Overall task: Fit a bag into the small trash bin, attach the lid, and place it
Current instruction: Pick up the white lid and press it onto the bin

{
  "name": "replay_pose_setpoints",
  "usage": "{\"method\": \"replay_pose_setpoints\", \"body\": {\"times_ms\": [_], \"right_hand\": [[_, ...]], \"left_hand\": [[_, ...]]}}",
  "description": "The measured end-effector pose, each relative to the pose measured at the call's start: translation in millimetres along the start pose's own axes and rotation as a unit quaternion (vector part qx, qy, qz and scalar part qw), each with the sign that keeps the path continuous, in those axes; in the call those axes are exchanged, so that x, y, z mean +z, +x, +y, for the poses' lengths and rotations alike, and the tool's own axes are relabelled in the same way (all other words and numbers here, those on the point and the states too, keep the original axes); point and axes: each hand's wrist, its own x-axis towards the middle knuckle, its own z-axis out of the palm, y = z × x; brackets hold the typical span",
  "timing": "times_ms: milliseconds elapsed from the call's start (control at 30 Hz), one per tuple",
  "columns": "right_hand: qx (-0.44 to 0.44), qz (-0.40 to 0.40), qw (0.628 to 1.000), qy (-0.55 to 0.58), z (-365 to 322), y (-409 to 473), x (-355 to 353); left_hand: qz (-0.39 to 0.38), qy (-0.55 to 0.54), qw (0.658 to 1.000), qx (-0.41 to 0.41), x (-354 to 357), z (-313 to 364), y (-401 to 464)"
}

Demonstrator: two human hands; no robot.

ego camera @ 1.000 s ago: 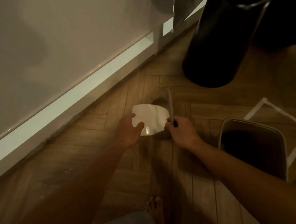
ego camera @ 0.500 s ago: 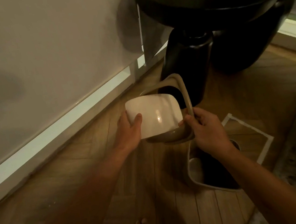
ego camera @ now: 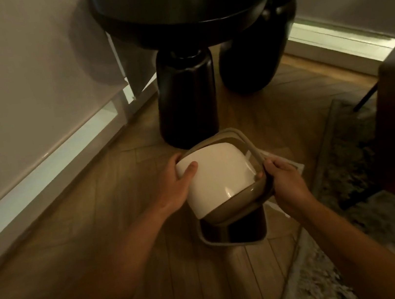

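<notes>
Head view: left hand (ego camera: pixel 175 186) and right hand (ego camera: pixel 289 181) grip the swing lid (ego camera: pixel 221 176) tilted above the bin (ego camera: pixel 233 238). Level it, align corners, press evenly.

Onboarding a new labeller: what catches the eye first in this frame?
The glossy white-and-taupe swing lid, held tilted at centre by the left hand and right hand, directly above the open taupe trash bin on the wooden floor. Behind it looms a black round pedestal table.
</notes>
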Motion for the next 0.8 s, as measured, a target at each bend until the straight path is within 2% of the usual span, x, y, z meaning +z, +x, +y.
{"method": "replay_pose_setpoints", "body": {"times_ms": [167,267,467,600,800], "right_hand": [[0.064,0.026,0.994,0.081,26,5,-24],[0.084,0.039,0.99,0.102,38,4,-31],[0.05,0.016,0.995,-0.086,71,6,-42],[0.012,0.019,0.978,-0.208,78,6,-40],[0.027,-0.004,0.948,-0.318,105,1,-33]], "left_hand": [[-0.014,-0.066,0.994,-0.08,39,8,4],[-0.044,-0.073,0.993,-0.088,50,11,10],[-0.053,-0.006,0.992,-0.113,58,-4,10],[-0.063,0.024,0.992,-0.107,62,-11,9],[-0.083,0.069,0.986,-0.123,76,-37,-1]]}}
